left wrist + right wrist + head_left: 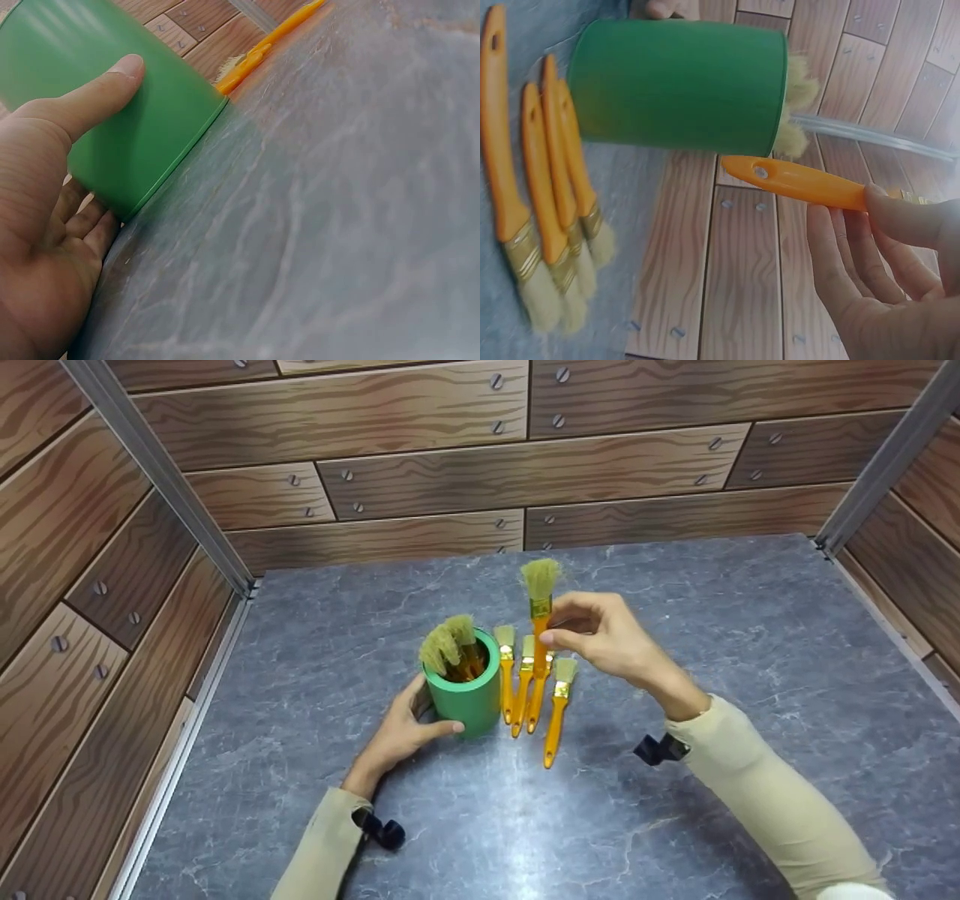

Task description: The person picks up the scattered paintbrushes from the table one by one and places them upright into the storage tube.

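A green cylindrical cup [469,705] stands upright on the table with several brushes [450,645] inside, bristles up. My left hand [397,727] holds the cup from its left side, the thumb across the front and the fingers round behind. My right hand [615,641] pinches a paintbrush [540,622] by its orange handle, bristles up, above the table to the right of the cup. In the right wrist view the handle's holed end is beside the cup's rim. Several more paintbrushes [555,727] with orange handles lie on the table right of the cup, bristles pointing away.
The grey marbled table [300,660] is enclosed by wood-patterned panels [420,480] at the back and sides. Metal rails [172,480] run along the corners. A small black wrist camera [660,750] sits at each cuff.
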A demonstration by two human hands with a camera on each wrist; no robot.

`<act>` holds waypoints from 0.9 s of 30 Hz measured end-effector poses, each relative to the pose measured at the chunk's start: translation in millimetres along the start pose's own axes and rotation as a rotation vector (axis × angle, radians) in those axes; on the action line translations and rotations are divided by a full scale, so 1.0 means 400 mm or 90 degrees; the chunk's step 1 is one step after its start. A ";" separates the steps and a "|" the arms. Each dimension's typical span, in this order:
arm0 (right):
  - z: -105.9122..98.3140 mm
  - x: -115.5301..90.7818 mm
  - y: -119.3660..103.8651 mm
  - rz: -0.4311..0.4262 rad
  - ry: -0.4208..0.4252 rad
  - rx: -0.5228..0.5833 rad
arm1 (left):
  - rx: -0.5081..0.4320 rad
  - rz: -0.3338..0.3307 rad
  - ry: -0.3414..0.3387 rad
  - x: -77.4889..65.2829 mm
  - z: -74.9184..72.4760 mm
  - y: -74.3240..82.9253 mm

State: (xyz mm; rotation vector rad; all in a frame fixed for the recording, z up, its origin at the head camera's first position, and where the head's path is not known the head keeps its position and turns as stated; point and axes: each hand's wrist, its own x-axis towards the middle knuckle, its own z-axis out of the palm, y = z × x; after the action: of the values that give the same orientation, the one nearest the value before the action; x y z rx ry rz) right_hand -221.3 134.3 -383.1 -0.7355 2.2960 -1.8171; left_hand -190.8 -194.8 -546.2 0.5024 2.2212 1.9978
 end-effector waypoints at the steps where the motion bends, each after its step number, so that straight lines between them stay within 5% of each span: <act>1: 0.006 0.003 -0.005 -0.003 0.000 0.002 | 0.000 0.000 0.000 0.000 0.000 0.000; 27: 0.099 0.071 -0.084 -0.073 -0.036 0.002 | 0.004 0.000 -0.006 -0.001 0.000 0.001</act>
State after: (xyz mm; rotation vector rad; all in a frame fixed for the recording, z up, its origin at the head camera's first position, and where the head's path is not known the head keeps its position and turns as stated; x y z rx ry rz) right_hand -220.9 81.5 -356.6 -0.9242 2.2592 -1.8204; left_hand -190.2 -194.9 -545.8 0.5127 2.2217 1.9856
